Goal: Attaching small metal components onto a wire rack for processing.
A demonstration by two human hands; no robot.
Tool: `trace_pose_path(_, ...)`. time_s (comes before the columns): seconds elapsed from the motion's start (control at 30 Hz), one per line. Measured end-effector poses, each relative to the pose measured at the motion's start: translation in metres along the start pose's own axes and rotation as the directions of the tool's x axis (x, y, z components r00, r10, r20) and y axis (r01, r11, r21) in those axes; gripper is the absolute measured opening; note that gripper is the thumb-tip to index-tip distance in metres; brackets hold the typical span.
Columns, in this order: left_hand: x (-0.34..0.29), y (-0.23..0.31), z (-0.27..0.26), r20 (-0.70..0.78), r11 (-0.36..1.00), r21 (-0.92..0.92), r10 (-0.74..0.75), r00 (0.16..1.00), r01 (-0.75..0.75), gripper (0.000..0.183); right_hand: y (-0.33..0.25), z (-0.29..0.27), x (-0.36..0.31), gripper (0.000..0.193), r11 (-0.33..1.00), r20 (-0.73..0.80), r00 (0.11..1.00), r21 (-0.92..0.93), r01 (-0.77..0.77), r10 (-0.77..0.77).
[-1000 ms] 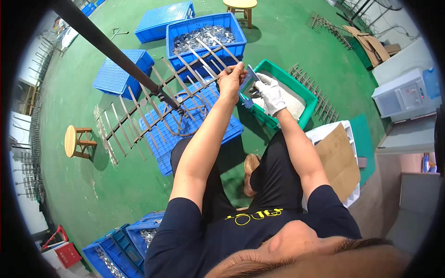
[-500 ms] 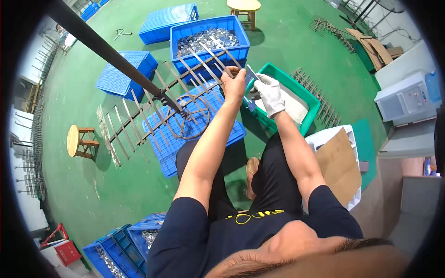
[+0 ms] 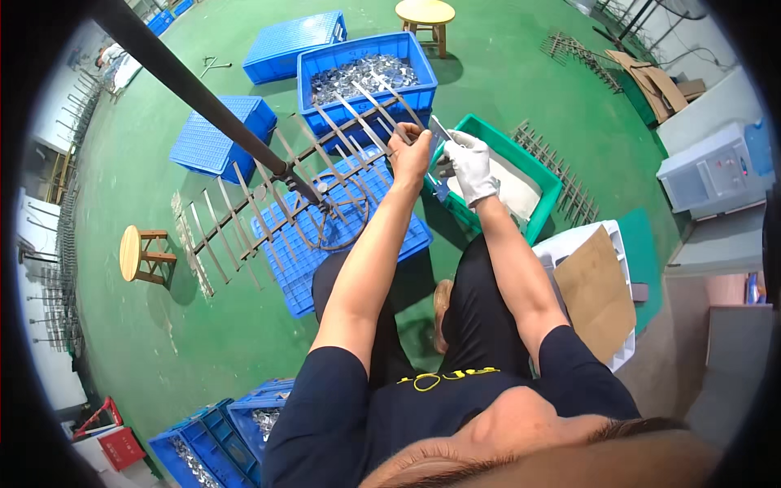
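A: Which step is being worked?

B: I'm judging it a close-handling step: 2 hands are meeting just beyond the right end of a dark metal rack with flat, narrow prongs (image 3: 277,232).

A: How are they gripping?

B: The right hand in a white fabric glove (image 3: 473,169) is pinching a thin, flat, grey-blue plate (image 3: 440,130). The bare left hand (image 3: 411,156) is curling its fingers beside the nearest prong ends; I can't tell whether they're holding a prong, the plate or neither.

A: Where is the plate sitting?

B: It's standing tilted between the hands, near the rim of a green rectangular plastic tub (image 3: 545,211). Whether it's touching the rack, I can't tell.

A: What is the next move calling for?

B: In my judgement, any shift from here is calling for a steady pinch on the plate's edge and care around the prongs.

A: And textures?

B: A smooth blue plastic crate (image 3: 350,52) is holding small, shiny, irregular metal pieces (image 3: 358,77). A ridged, grid-patterned blue plastic surface (image 3: 390,244) is lying under the rack, and a round black metal pole (image 3: 194,89) is slanting down toward it.
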State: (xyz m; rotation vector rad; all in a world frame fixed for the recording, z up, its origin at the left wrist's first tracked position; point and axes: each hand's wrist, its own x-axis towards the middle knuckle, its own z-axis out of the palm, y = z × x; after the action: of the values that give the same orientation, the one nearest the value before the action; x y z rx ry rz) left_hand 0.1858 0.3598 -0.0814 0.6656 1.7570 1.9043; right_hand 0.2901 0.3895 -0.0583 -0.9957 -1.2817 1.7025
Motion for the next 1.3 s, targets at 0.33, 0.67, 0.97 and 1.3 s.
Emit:
trace_pose_path(0.33,0.003,-0.005,-0.003,0.013,1.0,0.015,-0.003,1.0,0.002,0.011,0.001,0.005,-0.002,0.03,1.0,0.014,1.0,-0.001,0.023,-0.023)
trace_pose_path(0.67,0.002,-0.003,-0.002,0.043,1.0,0.018,-0.011,0.999,0.01,0.013,0.007,0.003,0.004,0.028,0.996,0.016,0.997,-0.024,0.08,-0.08)
trace_pose_path(0.97,0.001,-0.003,-0.002,0.04,1.0,-0.005,0.021,0.999,-0.021,0.012,0.009,0.004,0.004,0.027,0.988,0.01,0.992,-0.087,0.129,-0.129)
trace_pose_path(1.3,0.002,-0.009,-0.003,0.034,1.0,-0.004,-0.013,0.999,0.013,0.012,0.006,0.007,0.001,0.025,0.992,0.026,0.995,-0.078,0.103,-0.101)
